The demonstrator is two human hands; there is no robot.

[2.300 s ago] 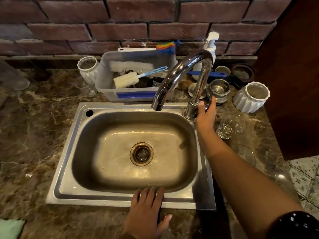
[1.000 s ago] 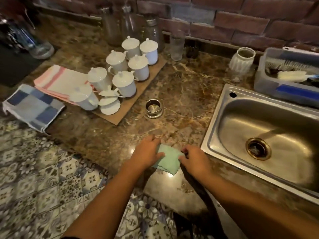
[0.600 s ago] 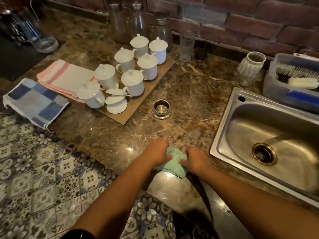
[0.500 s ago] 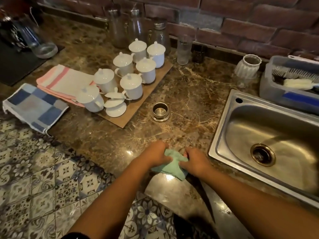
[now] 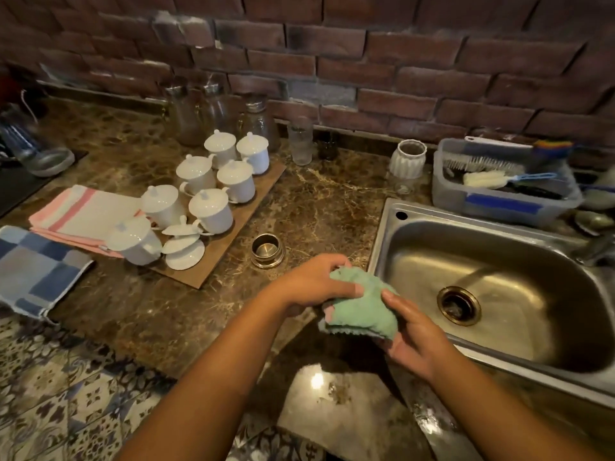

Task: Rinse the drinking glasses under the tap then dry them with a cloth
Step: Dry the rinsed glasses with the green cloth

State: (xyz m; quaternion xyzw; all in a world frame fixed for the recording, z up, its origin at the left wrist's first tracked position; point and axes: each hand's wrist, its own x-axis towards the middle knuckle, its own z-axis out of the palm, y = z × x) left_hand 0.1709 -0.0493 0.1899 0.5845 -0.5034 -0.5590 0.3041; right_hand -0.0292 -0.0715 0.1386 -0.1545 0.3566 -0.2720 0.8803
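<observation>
cloth (image 5: 361, 304): green, bunched up, held in the air above the table's front edge, just left of the sink. A pink patch shows at its lower left.
left hand (image 5: 312, 284): on the cloth's upper left, fingers curled over the top, thumb pressed on the near face.
right hand (image 5: 409, 334): under the cloth's right side, thumb on top, fingers curled beneath; gripping it.
glass (image 5: 300, 143): one clear tumbler, upright at the back of the table by the wall, well apart from both hands.
tap (image 5: 595, 247): only a blurred part at the right edge, behind the sink bowl.
sink (image 5: 379, 241): steel, single bowl, brass-ringed drain.
table (image 5: 326, 201): brown marble top.
metal cup (image 5: 268, 249): small, upright, between hands and board.
board (image 5: 233, 241): wooden, lying at an angle, carries the cups.
cups (image 5: 211, 207): white, lidded, clustered; one lid sits on a saucer at the near end.
striped towel (image 5: 83, 207): pink and white, folded, left of the board.
checked towel (image 5: 36, 264): blue, hangs over the table edge.
pot (image 5: 407, 158): white, ribbed, behind the sink's left corner.
tub (image 5: 499, 204): grey plastic, holds brushes, behind the sink.
jars (image 5: 213, 111): glass, along the wall.
wall (image 5: 366, 54): red brick.
floor (image 5: 66, 394): patterned tile.
</observation>
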